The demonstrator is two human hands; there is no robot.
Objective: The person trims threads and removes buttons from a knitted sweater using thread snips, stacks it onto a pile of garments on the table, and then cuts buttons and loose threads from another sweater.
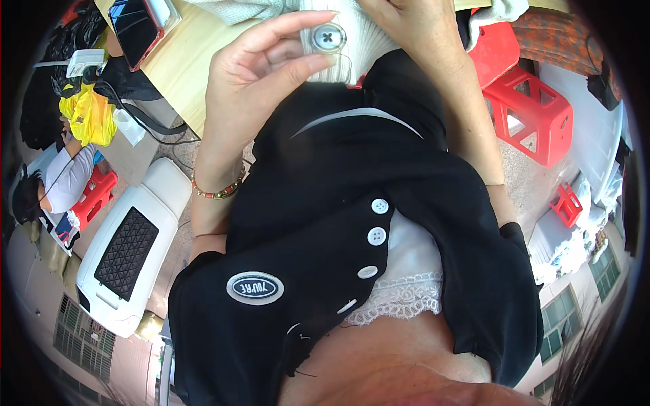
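A round, pale grey button (329, 38) with dark thread crossed at its middle sits on the cream ribbed knit garment (369, 42). Around the button curve the thumb and index finger of my left hand (261, 64), gripping the garment's edge. My right hand (414, 20) rests over the knit on the other side; its fingertips run out of the picture at the top, so what they hold is hidden. More of the knit lies on the light wooden table and over my lap.
On the wooden table (186, 64) lies a phone (137, 30) with a red edge. Red plastic stools (535, 115) stand to the right. At left are a yellow plastic bag (88, 114), a white scooter-like body with a quilted black panel (128, 254), and another person in a white sleeve (68, 177).
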